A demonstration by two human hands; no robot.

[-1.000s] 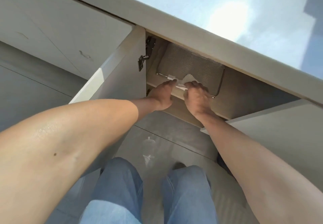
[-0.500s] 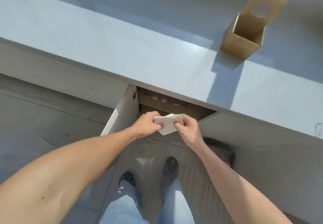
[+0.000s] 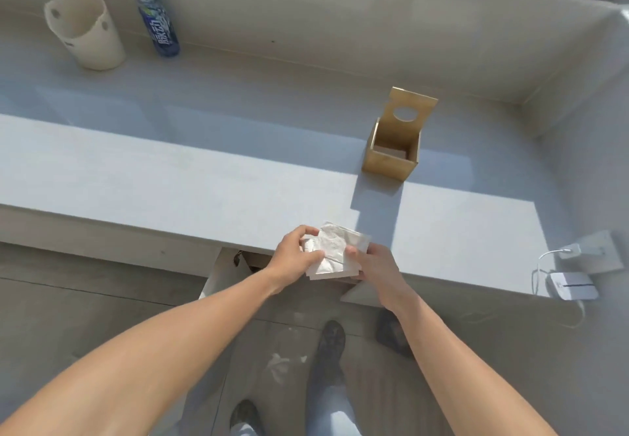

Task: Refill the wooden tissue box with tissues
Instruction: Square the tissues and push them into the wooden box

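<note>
Tissues (image 3: 332,251) gripped by left hand (image 3: 294,255) and right hand (image 3: 372,265); wooden box (image 3: 391,158) open, bottle (image 3: 156,16) far

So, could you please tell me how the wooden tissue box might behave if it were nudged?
The wooden tissue box looks nearly empty, so probably light and easy to slide on the smooth counter. Its tall raised lid may make it tip backward. The thin panels look stiff.

Sitting open beyond the grip: wooden tissue box (image 3: 394,149), lid upright; white tissues (image 3: 332,251) lying within it.
</note>
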